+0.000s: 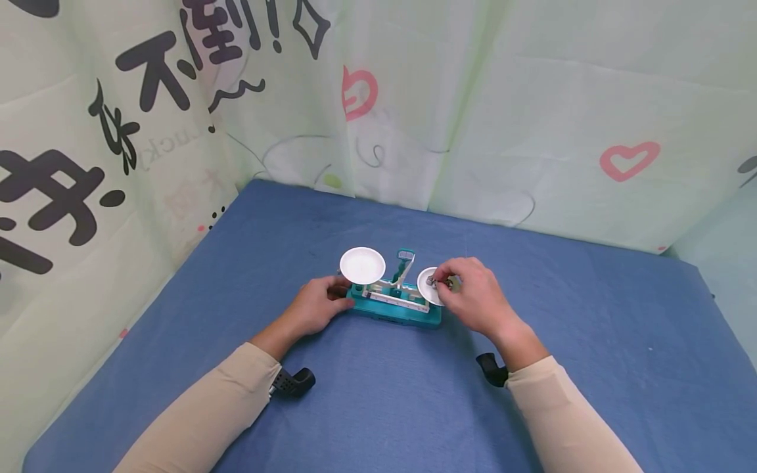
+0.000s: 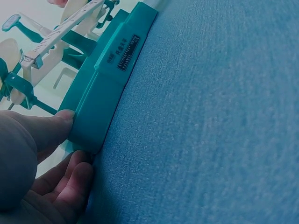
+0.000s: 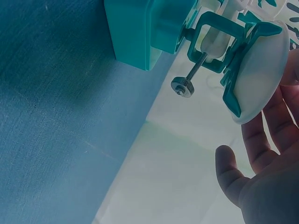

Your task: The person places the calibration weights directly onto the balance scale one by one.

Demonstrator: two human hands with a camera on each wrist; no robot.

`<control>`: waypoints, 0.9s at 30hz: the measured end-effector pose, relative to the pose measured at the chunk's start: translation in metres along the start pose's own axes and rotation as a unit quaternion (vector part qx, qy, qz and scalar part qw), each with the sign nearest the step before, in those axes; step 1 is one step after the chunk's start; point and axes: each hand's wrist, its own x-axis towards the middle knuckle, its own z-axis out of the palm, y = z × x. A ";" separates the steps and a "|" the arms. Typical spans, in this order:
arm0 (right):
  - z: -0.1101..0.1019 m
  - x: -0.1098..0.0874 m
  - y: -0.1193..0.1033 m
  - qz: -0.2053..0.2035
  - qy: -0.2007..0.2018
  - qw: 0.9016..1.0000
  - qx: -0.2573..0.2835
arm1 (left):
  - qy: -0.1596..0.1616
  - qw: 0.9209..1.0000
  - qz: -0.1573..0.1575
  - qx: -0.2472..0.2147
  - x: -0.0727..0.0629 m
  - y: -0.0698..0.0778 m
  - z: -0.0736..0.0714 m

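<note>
A teal balance scale [image 1: 395,309] with two white pans stands on the blue cloth. My left hand [image 1: 316,303] grips the left end of its base, and in the left wrist view the thumb [image 2: 63,122] lies against the teal side. The left pan [image 1: 363,265] has nothing on it and sits higher than the right pan [image 1: 423,289]. Over that right pan, my right hand [image 1: 476,299] pinches a small metal weight [image 1: 431,282] between thumb and forefinger. From the right wrist, the pan's underside [image 3: 261,74] hides the fingertips.
A blue cloth [image 1: 378,394] covers the table. Pale printed curtains [image 1: 532,118] hang along the back and left edges. On the beam's right end sits a knurled metal adjusting nut [image 3: 182,87]. Black straps with curved mounts [image 1: 296,382] are on both wrists.
</note>
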 end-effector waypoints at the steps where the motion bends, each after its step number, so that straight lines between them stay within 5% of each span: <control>1: 0.000 0.000 0.000 0.000 0.000 1.000 0.000 | 0.000 1.000 0.000 0.000 0.000 0.000 0.000; 12: -0.005 -0.006 0.000 0.015 0.008 1.000 -0.002 | -0.003 1.000 0.002 -0.002 -0.001 0.001 0.000; 21: -0.022 -0.022 0.006 -0.007 0.077 0.997 0.015 | -0.003 1.000 0.004 0.000 0.000 0.000 -0.001; 27: -0.032 -0.033 0.017 -0.013 0.084 0.996 0.008 | -0.004 1.000 0.008 -0.004 0.000 -0.001 -0.001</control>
